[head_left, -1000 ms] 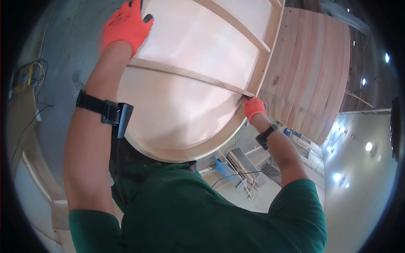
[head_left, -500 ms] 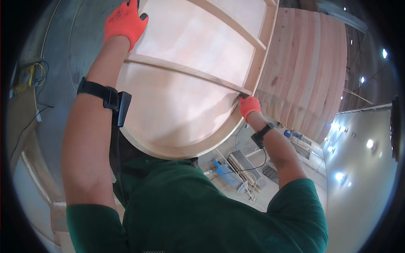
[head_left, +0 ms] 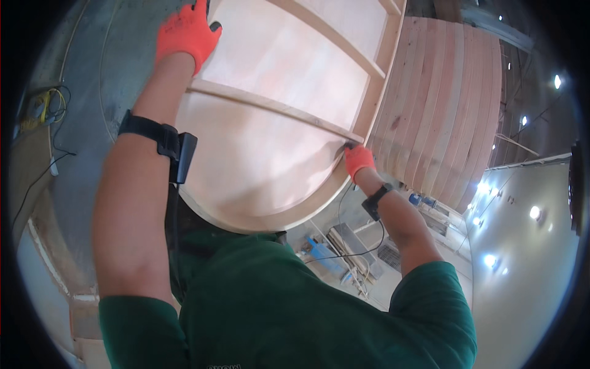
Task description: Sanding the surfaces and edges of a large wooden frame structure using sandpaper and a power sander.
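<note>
A pale wooden panel (head_left: 258, 147) with a rounded near end, a raised rim (head_left: 270, 222) and crossbars (head_left: 276, 106) stretches away from my body. My left hand (head_left: 187, 40), in an orange-red glove with dark fingertips, grips its left edge at the far left. The thumb lies toward the panel's face, and the other fingers are partly hidden. On the right rim, where the nearest crossbar meets it, my right hand (head_left: 359, 161) is closed in a matching glove. Its dark thumb tip is inside the rim, with the other fingers mostly out of sight.
To the right stands a broad stack of wooden boards (head_left: 430, 104). Below the panel on that side are a blue tool (head_left: 326, 255) and cables on the floor. A yellow coiled cable (head_left: 46, 111) is at the far left, beside a grey surface (head_left: 86, 160).
My left hand appears slightly lower and farther right, and my right hand slightly lower and farther left. Both keep their grip on the panel, while the background shifts a little left.
</note>
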`<state>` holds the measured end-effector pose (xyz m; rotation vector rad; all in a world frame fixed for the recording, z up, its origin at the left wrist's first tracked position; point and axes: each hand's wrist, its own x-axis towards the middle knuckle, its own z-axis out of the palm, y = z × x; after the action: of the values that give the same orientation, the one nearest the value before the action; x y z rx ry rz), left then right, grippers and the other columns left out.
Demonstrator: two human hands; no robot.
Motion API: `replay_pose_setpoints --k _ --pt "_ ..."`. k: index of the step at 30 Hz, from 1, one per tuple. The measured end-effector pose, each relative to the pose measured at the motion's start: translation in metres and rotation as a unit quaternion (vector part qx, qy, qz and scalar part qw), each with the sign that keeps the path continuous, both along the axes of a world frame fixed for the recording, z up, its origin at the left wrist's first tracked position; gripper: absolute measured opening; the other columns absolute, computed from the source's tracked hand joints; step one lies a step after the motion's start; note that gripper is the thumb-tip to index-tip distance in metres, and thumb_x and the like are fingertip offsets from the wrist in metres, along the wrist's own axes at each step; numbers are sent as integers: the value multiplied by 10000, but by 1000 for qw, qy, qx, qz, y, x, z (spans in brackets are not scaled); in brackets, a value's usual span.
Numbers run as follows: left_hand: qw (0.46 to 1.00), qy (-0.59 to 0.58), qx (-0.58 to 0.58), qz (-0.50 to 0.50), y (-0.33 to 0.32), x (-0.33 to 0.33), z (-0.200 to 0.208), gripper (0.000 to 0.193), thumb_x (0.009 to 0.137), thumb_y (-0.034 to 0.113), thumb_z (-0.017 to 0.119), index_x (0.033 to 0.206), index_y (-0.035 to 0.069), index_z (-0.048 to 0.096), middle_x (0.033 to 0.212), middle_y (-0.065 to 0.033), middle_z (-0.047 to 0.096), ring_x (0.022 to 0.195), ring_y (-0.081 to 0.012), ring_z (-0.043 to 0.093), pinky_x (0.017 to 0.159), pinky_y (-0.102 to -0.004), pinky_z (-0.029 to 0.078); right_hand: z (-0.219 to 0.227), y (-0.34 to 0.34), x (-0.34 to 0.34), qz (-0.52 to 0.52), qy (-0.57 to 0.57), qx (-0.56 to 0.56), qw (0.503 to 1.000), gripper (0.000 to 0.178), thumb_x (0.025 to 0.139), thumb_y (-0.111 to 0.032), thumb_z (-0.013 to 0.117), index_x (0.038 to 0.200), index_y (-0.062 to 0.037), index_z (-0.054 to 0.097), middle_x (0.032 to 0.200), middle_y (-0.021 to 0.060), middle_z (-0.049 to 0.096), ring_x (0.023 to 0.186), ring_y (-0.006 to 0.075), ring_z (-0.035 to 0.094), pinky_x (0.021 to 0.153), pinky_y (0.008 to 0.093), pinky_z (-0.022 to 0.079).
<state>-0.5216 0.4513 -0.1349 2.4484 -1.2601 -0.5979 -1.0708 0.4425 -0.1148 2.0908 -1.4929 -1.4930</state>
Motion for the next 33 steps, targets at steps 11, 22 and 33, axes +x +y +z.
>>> replay_pose_setpoints --k 11,22,33 --pt "998 19 -65 6 7 -2 6 632 886 322 636 1405 31 425 1317 -207 538 1234 -345 523 1032 -423 421 -1 -1 13 21 118 21 993 335 992 -235 416 1255 -186 618 1074 163 647 971 335 666 774 443 537" --pt "990 -79 -117 17 5 -12 2 675 872 316 657 1420 11 407 1390 -226 492 1285 -357 482 1074 -427 391 33 -3 42 111 138 83 981 374 962 -201 476 1323 -182 572 1112 167 635 1036 316 641 807 415 533" --pt "999 32 -18 -8 -2 0 2 706 904 379 607 1484 94 321 1469 -146 437 1320 -299 462 1097 -402 382 52 -11 63 -26 29 24 999 354 976 -269 481 1297 -155 577 1135 184 624 1038 331 644 802 424 538"
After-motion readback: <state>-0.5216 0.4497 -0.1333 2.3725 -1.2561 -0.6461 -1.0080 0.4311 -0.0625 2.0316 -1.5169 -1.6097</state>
